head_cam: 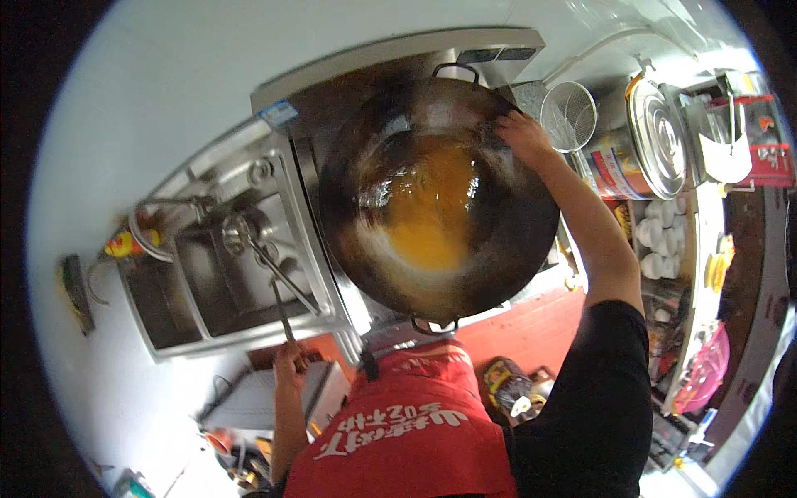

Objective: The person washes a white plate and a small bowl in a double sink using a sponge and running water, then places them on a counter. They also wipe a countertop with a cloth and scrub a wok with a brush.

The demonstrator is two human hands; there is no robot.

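Note:
A large dark wok (510, 249) with a small loop handle at its far and near edges stands on the stove before me. Yellow-orange liquid (433, 218) with a glossy surface lies in its bottom. My right hand (520, 134) is at the wok's upper right rim; blur hides whether its fingers grip anything. My left hand (290, 361) is closed on the handle of a long metal utensil (281, 311), which reaches over the front edge of the sink at the left. What the utensil's far end looks like is hard to make out.
A steel sink (208, 345) with a faucet (165, 202) and another long-handled metal tool (283, 274) is at the left. At the right are a wire mesh strainer (568, 117), a lidded metal pot (657, 140) and stacked white bowls (660, 236). A dark bottle (505, 380) stands low near my right side.

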